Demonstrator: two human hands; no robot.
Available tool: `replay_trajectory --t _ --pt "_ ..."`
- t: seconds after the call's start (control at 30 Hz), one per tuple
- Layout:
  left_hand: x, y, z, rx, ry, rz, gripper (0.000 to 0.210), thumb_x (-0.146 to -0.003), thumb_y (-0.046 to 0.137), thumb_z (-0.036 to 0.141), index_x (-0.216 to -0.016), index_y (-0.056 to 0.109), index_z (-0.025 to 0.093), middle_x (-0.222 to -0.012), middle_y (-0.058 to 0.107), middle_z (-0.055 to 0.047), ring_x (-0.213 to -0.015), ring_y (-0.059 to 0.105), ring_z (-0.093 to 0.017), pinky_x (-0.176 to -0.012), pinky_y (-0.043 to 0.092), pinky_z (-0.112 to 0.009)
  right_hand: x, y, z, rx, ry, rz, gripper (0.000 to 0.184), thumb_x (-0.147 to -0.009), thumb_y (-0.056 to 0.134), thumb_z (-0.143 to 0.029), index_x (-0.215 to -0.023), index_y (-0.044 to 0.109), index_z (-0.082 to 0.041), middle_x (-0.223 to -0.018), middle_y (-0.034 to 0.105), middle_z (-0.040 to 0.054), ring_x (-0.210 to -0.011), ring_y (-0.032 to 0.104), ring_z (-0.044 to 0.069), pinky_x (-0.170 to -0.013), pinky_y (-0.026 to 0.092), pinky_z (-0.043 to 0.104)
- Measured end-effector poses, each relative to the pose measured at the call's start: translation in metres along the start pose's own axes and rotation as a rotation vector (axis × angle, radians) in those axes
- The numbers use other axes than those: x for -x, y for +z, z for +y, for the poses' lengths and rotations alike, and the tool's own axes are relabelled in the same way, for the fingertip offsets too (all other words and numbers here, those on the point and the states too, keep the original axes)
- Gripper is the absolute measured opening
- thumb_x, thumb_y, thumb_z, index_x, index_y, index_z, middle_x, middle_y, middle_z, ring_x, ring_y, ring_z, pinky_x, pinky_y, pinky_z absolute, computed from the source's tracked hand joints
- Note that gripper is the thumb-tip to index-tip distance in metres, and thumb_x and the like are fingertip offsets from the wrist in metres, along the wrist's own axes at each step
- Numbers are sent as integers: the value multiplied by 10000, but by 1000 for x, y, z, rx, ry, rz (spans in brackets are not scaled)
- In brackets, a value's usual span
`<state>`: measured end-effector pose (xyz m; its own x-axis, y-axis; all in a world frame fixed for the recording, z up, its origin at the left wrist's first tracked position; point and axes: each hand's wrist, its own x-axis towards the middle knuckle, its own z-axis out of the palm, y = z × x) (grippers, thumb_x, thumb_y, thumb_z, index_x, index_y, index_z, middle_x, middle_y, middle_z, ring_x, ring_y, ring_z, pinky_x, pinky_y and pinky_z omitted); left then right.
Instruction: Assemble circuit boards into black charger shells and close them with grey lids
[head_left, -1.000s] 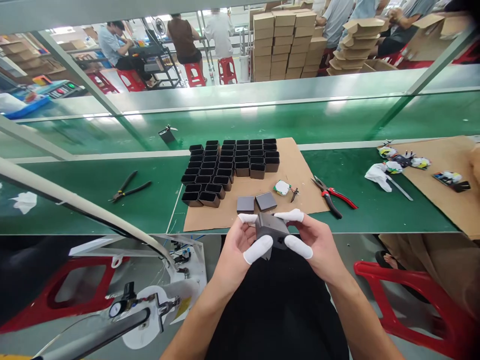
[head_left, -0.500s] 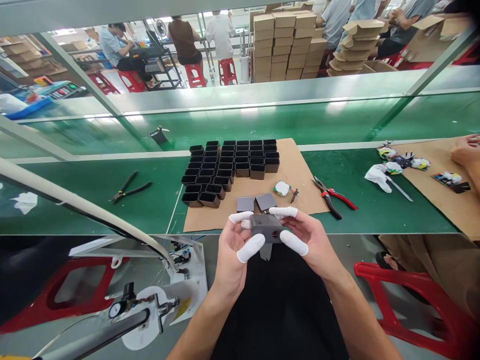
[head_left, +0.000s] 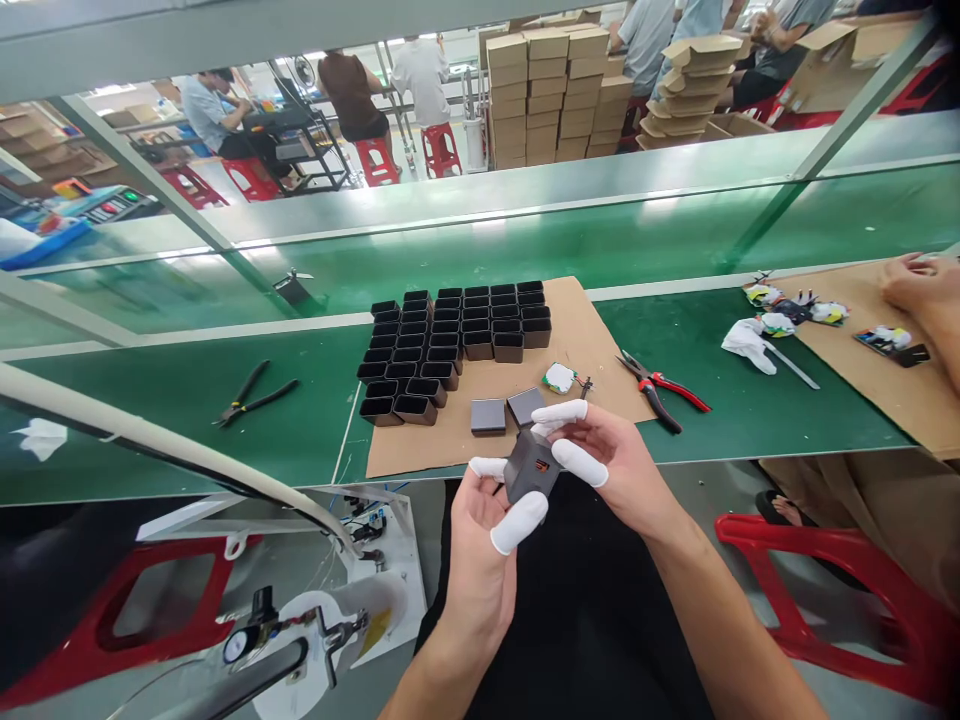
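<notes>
Between my hands, just off the bench's front edge, is a dark grey plastic housing with a small slot showing reddish-orange inside. My left hand grips its lower left side between thumb and fingers. On the upper right side, my right hand pinches it too. White finger cots cover the thumbs and some fingertips. Beyond it, two grey square pieces lie on the cardboard sheet. A small white and green wired part rests behind my right hand.
Rows of open black cases stand on the cardboard. Black-handled pliers lie left, red-and-black needle-nose pliers right. At the far right, a co-worker's hand is near wired parts. A pale diagonal pole crosses the left side.
The housing has tilted, its left end dropping lower, and my left hand has moved down with it. My right hand has shifted slightly up. The whole view has shifted a little.
</notes>
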<state>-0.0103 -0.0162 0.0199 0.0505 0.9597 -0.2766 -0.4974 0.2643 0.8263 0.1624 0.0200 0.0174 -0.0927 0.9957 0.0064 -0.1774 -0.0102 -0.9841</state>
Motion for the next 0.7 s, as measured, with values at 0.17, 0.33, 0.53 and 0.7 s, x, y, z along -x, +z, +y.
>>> replay_trajectory --t 0.17,0.33,0.53,0.7 --pt "9 8 -4 21 22 70 527 -717 1035 444 -1088 723 237 -1205 770 -61 -1180 734 -277 -1046 592 -418 -3 6 -8 74 9 -10 346 -972 831 -572 -1159 815 -280 -1075 821 41 -1002 774 219 -916 659 356" --pt "10 8 -10 32 54 105 507 -743 1027 416 -1120 729 255 -1204 779 -50 -1143 754 -252 -995 596 -379 -3 7 -6 102 42 -33 331 -996 804 -567 -1157 812 -278 -1009 808 36 -945 771 225 -899 649 377" --pt "7 9 -17 62 71 147 598 -683 1048 549 -1074 712 245 -1092 785 -40 -1008 752 -220 -933 594 -347 -2 9 -6 54 41 -51 347 -1002 777 -595 -1059 784 -253 -952 768 41 -892 726 227 -781 632 354" --pt "9 11 -21 82 76 157 577 -706 1039 521 -1098 704 262 -1123 769 -27 -1070 729 -218 -999 582 -345 -1 5 -6 171 34 -37 306 -1051 723 -563 -1115 752 -265 -1034 754 30 -972 707 222 -922 581 375"
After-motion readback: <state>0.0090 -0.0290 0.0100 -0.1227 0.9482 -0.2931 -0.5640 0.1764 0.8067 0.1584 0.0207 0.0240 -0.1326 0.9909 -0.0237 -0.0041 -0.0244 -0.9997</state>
